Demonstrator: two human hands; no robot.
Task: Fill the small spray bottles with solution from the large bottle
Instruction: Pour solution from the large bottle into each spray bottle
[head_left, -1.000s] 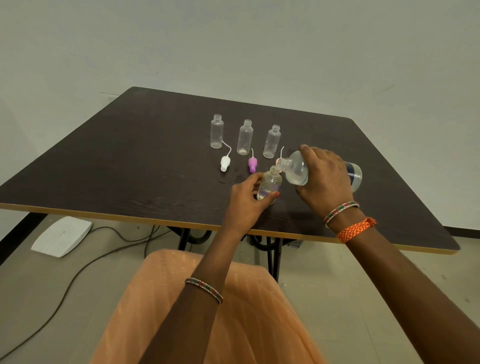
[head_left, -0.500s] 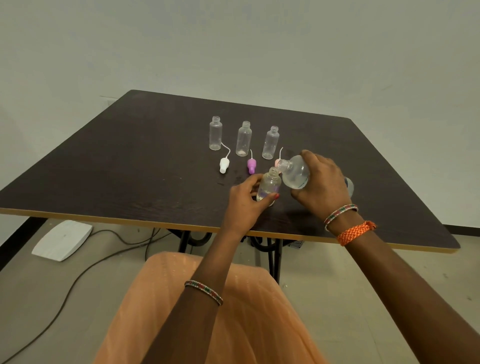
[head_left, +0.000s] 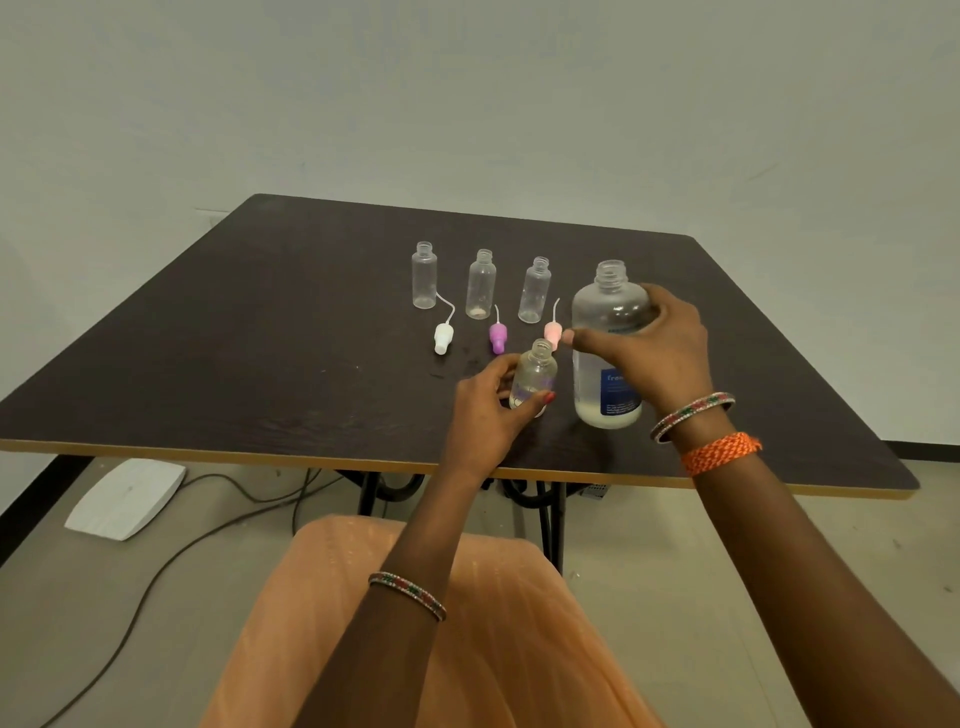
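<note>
- The large bottle (head_left: 609, 353) stands upright on the dark table (head_left: 260, 338), right of centre and toward the near edge, its mouth uncapped; a little pale liquid sits at its bottom, behind a blue label.
- The right hand (head_left: 654, 353) grasps the large bottle from the right side, fingers wrapped around the upper body and the thumb stretched across the front.
- Just left of it stands a small spray bottle (head_left: 535, 376), also uncapped, with some clear liquid in the lower part (the exact level is hard to read through the fingers).
- The left hand (head_left: 485, 410) grasps this small bottle low down, thumb at the front and fingers curled around its left side.
- Farther back, three more small bottles (head_left: 482, 283) stand in a row, open and apart from one another; they look empty.
- Between that row and the held bottle lie three spray tops, each with a thin dip tube: a white top (head_left: 443, 338) on the left, a purple top (head_left: 497, 336) in the middle, and a pink top (head_left: 552, 332) on the right, just beside the right thumb tip.
- Both wrists wear beaded bangles, and the right also wears an orange thread band (head_left: 719, 452).
- On the floor to the near left lies a white flat device (head_left: 124, 499) with dark cables (head_left: 156, 587) trailing past it.
</note>
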